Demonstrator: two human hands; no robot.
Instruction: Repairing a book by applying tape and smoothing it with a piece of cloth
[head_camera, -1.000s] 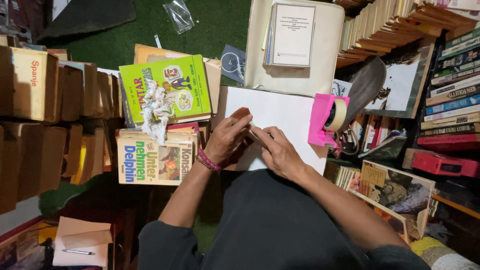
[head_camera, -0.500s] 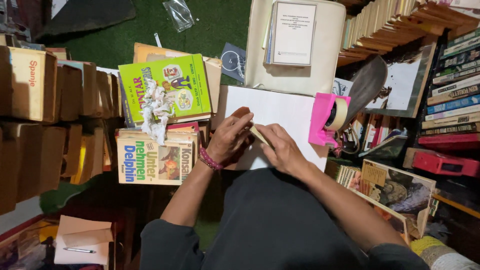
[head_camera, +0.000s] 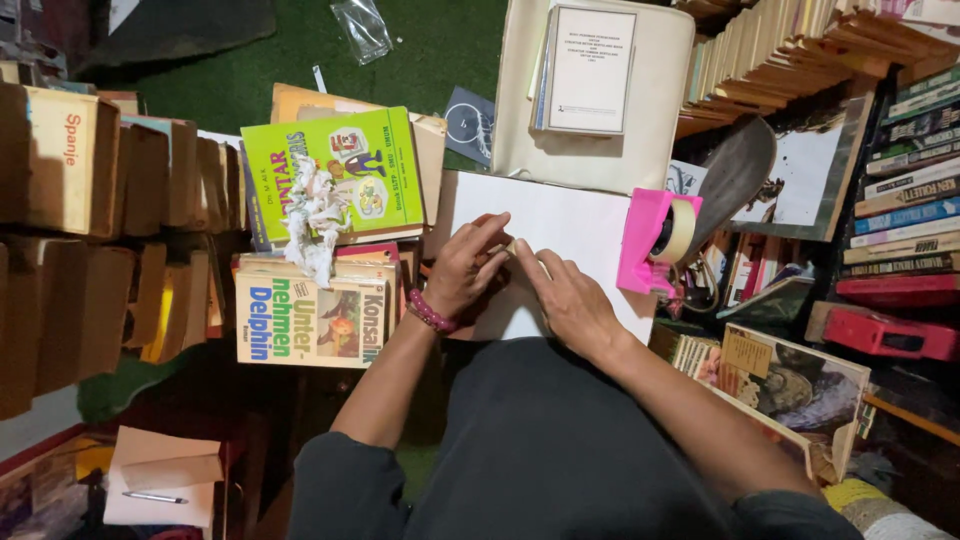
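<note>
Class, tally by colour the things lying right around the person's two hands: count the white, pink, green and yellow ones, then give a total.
White: 2, the wrapped parcel under both hands and the crumpled paper
Pink: 1, the tape dispenser
Green: 1, the green book
Yellow: 1, the yellow book
Total: 5

Dark charcoal top, sleeves pushed up to about the elbows so both forearms are bare. There's a beaded bracelet (head_camera: 432, 312), pinkish-red, on the left wrist. Left hand (head_camera: 468, 268) and right hand (head_camera: 565, 300) are bare too, no gloves, and I can't spot any rings or a watch.
</note>
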